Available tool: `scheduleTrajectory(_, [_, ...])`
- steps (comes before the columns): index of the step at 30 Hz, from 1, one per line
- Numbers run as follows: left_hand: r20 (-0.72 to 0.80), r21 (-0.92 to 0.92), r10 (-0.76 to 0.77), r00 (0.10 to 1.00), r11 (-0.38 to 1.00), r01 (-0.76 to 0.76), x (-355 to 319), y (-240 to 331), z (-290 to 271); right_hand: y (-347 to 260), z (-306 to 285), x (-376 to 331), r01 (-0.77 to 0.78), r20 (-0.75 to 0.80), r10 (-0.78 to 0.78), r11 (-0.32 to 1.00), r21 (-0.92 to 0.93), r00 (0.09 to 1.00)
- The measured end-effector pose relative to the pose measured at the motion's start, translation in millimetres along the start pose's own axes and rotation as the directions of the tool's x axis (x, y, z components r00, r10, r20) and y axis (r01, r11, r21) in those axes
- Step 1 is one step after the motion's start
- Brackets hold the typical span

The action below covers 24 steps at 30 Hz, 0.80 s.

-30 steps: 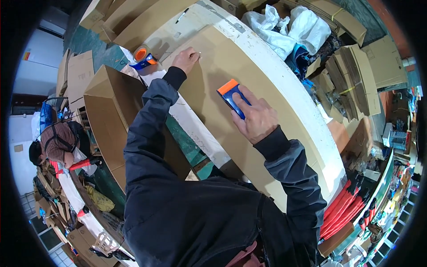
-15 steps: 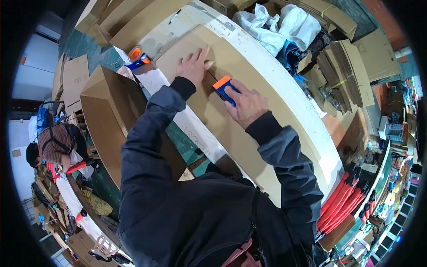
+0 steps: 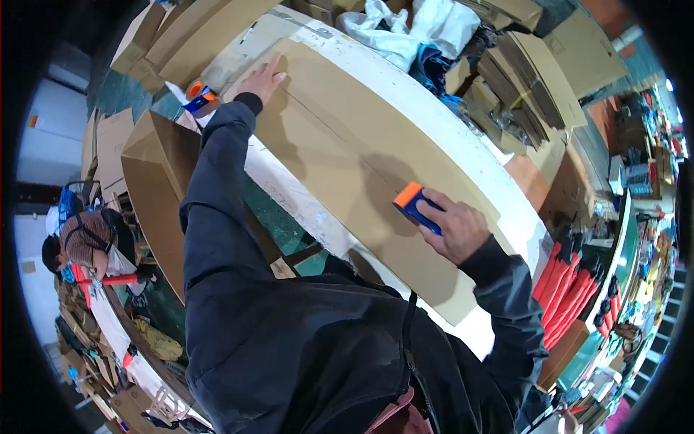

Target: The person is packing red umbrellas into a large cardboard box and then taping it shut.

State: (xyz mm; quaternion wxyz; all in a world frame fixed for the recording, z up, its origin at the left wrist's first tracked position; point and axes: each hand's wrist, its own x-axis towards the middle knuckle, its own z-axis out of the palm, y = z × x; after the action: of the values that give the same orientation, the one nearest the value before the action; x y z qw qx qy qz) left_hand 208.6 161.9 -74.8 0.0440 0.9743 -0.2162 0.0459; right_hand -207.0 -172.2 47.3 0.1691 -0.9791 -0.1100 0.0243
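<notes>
Head view: R hand (image 3: 457, 230) w/ closed grip on blue-orange scraper (image 3: 415, 205), pressed to flat cardboard (image 3: 347, 145) on white worktop (image 3: 506, 202). L hand (image 3: 262, 78) fingers spread flat on cardboard's far end, near tape dispenser (image 3: 198, 95).

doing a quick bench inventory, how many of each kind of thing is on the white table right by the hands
flat cardboard sheet: 1
orange and blue scraper, held in the right hand: 1
tape dispenser, beyond the left hand: 1
total: 3
</notes>
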Motion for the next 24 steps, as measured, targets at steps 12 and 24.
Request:
scheduleTrajectory(12, [0.052,0.204,0.052,0.997,0.977,-0.062,40.5,-69.6,73.4,72.2,-33.7,-266.1,-0.208,0.231,0.227,0.973,-0.101,0.946])
scheduleTrajectory(24, [0.002,0.019,-0.071,0.997,0.997,0.071,51.9,-58.0,99.4,98.4,29.3,-315.8,-0.282,0.096,0.294,0.951,-0.128,0.951])
